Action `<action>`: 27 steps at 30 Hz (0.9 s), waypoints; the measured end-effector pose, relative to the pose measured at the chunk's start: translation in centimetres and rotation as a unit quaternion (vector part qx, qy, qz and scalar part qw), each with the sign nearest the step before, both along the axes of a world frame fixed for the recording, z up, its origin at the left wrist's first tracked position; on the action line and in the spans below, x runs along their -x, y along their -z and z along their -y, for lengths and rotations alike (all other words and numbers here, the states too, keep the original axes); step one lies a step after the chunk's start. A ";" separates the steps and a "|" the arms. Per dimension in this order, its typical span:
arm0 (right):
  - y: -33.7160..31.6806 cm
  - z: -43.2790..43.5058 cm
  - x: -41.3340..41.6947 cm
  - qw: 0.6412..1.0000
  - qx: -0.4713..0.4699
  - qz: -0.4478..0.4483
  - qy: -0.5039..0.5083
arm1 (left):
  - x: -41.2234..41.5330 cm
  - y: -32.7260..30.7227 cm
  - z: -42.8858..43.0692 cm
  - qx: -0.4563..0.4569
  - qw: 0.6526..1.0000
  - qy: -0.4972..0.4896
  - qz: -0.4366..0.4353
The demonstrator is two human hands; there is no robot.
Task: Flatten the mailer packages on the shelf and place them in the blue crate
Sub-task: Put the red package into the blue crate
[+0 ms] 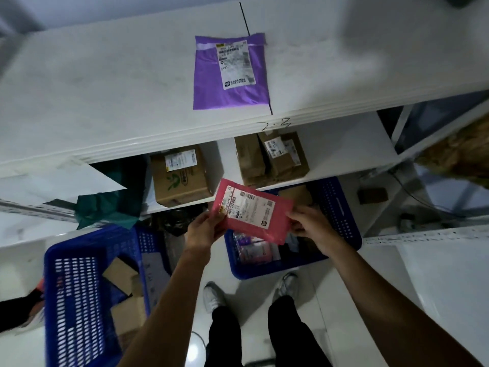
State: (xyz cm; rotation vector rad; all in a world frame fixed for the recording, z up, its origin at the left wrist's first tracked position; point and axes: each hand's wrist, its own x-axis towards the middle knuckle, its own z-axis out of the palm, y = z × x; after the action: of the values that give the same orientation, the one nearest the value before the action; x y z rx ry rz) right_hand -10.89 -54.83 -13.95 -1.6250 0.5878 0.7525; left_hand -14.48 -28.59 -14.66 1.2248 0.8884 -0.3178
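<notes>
1. Pink mailer (pixel 251 211): the person is holding it in the air with both hands, in front of the lower shelf and above the right blue crate (pixel 341 207). Its long axis is running left to right across the view, with the right end tilting slightly lower. The labelled face is pointing up toward the camera, and the label's long side is lying parallel to the mailer's long axis.

2. Left hand (pixel 202 231): it is pinching the left short end of the pink mailer, thumb lying on the labelled face and fingers curling underneath.

3. Right hand (pixel 311 225): it is pinching the right short end in the same way, thumb on top.

4. Purple mailer (pixel 230 72): it is lying flat on the white upper shelf (pixel 105 88), label up. Its long axis is running from the shelf's front edge toward the back, with the folded flap end pointing to the back. Its right edge is lying just beside a black line (pixel 244 19) drawn across the shelf.

5. Right blue crate: it is standing on the floor below the shelving, with several packages lying inside; their details are too blurred to tell.

6. Left blue crate (pixel 76 287): it is standing on the floor to the person's left, with cardboard pieces lying inside.

7. Lower shelf: brown cardboard boxes (pixel 180 178) are sitting on it, and a green bag (pixel 111 205) is hanging over its left end.
</notes>
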 end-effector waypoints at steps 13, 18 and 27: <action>16.5 5.8 1.4 0.987 0.103 -0.099 -0.073 | 2.1 15.0 5.5 -0.040 0.986 0.111 -0.119; 24.2 8.0 2.3 0.980 0.124 -0.121 -0.094 | 3.1 23.6 7.3 -0.184 0.935 0.281 -0.118; 35.3 7.9 2.8 0.969 0.164 -0.118 -0.143 | 4.7 34.2 7.7 -0.316 0.860 0.378 -0.137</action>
State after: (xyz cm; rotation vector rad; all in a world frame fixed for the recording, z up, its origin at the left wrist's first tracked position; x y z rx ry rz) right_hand -13.72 -62.75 -49.20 -1.9674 0.6822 1.1174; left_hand -19.21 -36.33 -48.81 2.1786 0.7305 -0.8958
